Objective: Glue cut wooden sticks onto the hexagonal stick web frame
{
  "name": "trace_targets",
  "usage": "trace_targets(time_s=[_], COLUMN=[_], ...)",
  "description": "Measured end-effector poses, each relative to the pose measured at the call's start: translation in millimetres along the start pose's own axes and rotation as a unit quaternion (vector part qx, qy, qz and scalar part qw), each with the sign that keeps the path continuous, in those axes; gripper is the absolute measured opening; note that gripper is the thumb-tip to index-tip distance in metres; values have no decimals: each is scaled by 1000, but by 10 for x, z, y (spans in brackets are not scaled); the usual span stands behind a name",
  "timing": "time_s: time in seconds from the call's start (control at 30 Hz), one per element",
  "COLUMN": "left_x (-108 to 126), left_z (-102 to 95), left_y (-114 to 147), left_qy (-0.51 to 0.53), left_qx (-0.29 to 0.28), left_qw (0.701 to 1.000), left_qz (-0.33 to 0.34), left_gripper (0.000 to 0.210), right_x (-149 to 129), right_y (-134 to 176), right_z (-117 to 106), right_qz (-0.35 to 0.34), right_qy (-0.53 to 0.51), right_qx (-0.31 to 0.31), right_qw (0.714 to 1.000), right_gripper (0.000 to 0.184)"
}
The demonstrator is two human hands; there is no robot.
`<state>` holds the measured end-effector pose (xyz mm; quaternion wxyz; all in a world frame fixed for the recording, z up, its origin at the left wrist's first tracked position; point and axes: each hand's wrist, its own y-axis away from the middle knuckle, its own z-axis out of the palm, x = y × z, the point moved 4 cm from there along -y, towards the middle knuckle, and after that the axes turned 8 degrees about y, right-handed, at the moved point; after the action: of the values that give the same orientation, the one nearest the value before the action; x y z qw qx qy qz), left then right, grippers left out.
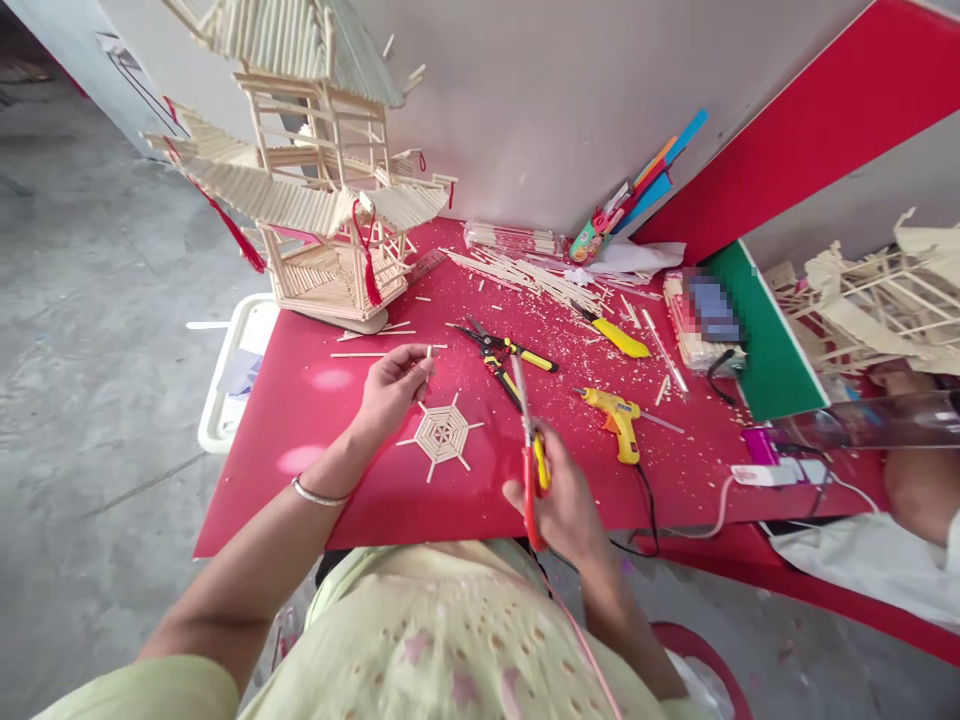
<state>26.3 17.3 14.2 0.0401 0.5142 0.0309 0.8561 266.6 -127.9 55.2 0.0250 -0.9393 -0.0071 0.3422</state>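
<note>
My left hand [394, 385] is closed, thumb and fingertips pinching a short piece of wooden stick [430, 352] above the table. Just below it to the right lies a small hexagonal web of sticks [441, 435] with spokes poking out. My right hand [566, 495] is wrapped round scissors [528, 470] with red and yellow handles, their blades pointing away from me. Beyond the blades rest black-and-yellow pliers [499, 355], jaws apart. A yellow glue gun [619, 420] lies to the right of my right hand.
A stick-built pagoda [322, 210] with red tassels stands at the back left of the red table [285, 410]. Loose sticks [525, 275], scraps and a yellow-handled cutter [619, 338] lie behind. At right are a power strip [776, 473], a green panel [780, 350] and another person's arm [915, 490].
</note>
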Motion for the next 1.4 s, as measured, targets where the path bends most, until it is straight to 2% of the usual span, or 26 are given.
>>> trace_targets(time_s=[0.1,0.2,0.3,0.5,0.73,0.87,1.13,1.23,1.4], left_x=[12,36,69,91,58,113,191,149,98], left_z=[-4,-13,1,32,1,7,63,29,9], left_y=[23,41,51,61,95,110,127,120,95], left_qy=[-26,-54,-79,-104,-197,-238,-299,-289,-225], left_qx=[9,15,12,25,25,38,19,28,45], left_qw=[999,997,993,989,973,960,936,942,969], left_qz=[25,56,86,99,114,142,188,168,95], left_gripper=[35,32,32,31,17,13,15,14,15], right_x=[-279,-454,-516,-520,-528,-547,-505,-484,-458], right_y=[-394,-673,-785,-818,-862,-862,-907,-926,-933], right_z=[222,402,512,628,615,611,683,703,706], right_qz=[-45,-81,-86,-76,-64,-66,-56,-56,-49], right_qy=[57,132,178,201,211,208,198,194,175], right_qx=[38,18,-8,-32,-45,-53,-64,-68,-67], right_qw=[997,988,980,976,974,974,976,977,981], right_gripper=[59,56,57,54,52,52,42,43,44])
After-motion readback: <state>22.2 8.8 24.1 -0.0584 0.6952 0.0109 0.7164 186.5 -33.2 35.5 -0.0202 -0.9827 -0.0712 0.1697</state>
